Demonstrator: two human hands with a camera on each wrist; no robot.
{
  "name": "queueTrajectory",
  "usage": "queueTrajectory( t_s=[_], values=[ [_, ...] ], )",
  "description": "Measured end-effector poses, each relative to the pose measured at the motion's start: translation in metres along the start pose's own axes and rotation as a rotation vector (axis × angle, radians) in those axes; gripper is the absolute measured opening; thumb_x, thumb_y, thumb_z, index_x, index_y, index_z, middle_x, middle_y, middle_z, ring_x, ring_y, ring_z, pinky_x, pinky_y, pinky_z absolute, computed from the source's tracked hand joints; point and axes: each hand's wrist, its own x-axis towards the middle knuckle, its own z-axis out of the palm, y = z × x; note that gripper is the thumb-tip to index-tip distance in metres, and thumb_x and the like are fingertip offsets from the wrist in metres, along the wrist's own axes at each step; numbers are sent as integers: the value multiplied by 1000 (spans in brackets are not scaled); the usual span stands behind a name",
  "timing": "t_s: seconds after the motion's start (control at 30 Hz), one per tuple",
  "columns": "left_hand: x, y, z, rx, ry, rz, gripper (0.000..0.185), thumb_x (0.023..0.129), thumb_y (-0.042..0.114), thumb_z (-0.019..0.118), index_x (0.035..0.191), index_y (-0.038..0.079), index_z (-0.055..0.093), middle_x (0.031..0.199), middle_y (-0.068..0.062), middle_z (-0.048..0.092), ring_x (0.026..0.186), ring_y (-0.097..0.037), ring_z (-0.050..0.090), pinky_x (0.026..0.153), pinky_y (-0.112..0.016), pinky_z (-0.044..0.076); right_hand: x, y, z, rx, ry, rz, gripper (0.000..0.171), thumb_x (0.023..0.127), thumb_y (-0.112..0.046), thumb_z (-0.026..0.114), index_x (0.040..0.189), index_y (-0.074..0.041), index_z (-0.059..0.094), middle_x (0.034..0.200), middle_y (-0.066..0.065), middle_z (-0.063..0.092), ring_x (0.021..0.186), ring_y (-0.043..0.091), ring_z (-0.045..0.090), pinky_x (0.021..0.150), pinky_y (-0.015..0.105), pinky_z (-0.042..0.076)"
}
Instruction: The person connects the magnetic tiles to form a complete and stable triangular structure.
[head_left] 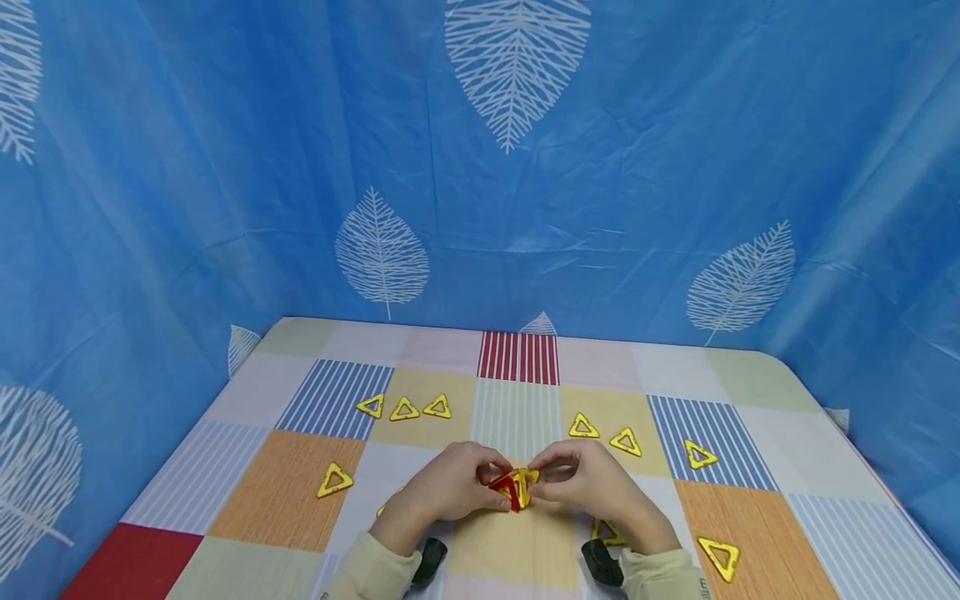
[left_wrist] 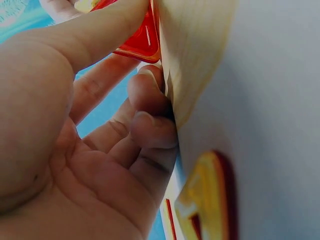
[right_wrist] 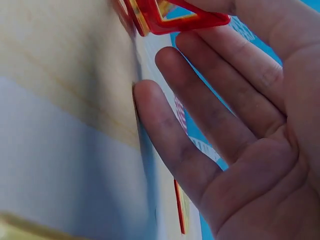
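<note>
Hands meet near the table's (head_left: 247,500) front edge: left hand (head_left: 448,490) and right hand (head_left: 592,483) each pinch the small red-and-yellow plastic triangle-tile cluster (head_left: 515,486). Steady, even fingertip pressure should keep tile edges aligned; loose yellow triangle tiles (head_left: 404,408) lie apart.

A desk (head_left: 247,492) under a patchwork cloth of striped and plain squares fills the lower half of the frame; yellow triangle tiles (head_left: 404,408) lie flat on it, three at centre left, others scattered right and lower left
</note>
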Motion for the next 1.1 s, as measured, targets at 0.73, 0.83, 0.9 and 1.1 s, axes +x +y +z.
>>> queueTrajectory(
  t_s=[0.73,0.83,0.9,1.1],
  values=[
    [2,1,0,10,6,3,33,78,30,89,105,15,78,81,12,61,74,-7,52,68,-28,46,0,9,0,-21,1,-55,19,84,-17,84,100,-8,78,94,3,74,83,18,69,73,30,56],
    [2,0,1,9,6,6,33,78,30,89,105,15,78,80,13,61,73,-7,53,67,-28,46,2,10,3,-28,7,-81,22,82,-16,86,102,-9,78,96,2,74,85,19,70,73,30,56],
    [2,0,1,11,6,5,33,78,30,89,105,15,78,79,13,60,73,-7,53,67,-28,46,3,11,5,-33,6,-92,23,82,-16,86,102,-10,78,97,1,74,86,19,70,73,30,56],
    [3,-1,1,4,6,16,33,78,30,89,105,14,78,78,13,61,71,-7,53,66,-27,46,5,13,8,-42,-3,-106,22,81,-13,86,101,-12,78,96,-2,74,87,19,70,76,31,56]
  ],
)
